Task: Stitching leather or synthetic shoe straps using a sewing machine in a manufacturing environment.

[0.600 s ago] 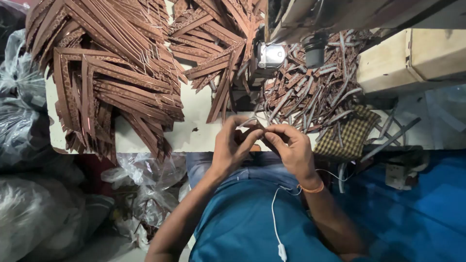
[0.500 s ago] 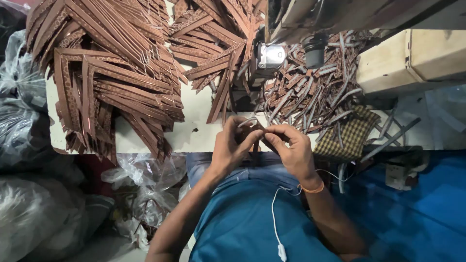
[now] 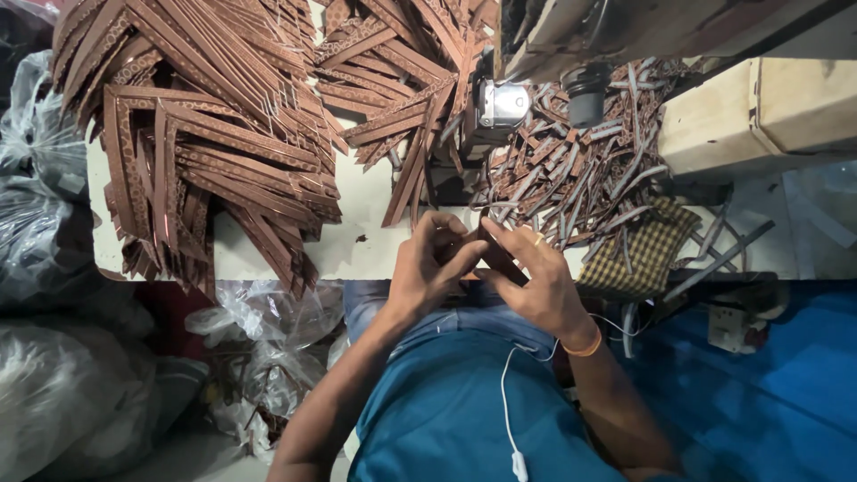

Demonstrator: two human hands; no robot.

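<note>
Both hands meet at the near edge of the table, right over the lap — the left hand and the right hand are closed together around one brown strip, a dark narrow piece that shows only in part between the fingers. The left hand's fingers curl over its near end, the right hand's fingers lie flat along its side with the thumb tucked under; both grips are snug, nothing loose, though exactly how the strip is folded inside them is hidden. It sits just in front of the sewing machine, not yet under its head. Now look at the stock around it: to the left a big heap of patterned brown strips, many joined into angled corners, fanned out and well apart from the hands; a second fan of strips lies at the top centre beside the machine; to the right a tangle of short greyer offcuts touches a checked cloth. As a judgement, plenty looks already handled, given the size of the stacked piles, but how many pieces remain cannot be told — and this one is in mid-handling. Plastic bags crowd the floor at left.
</note>
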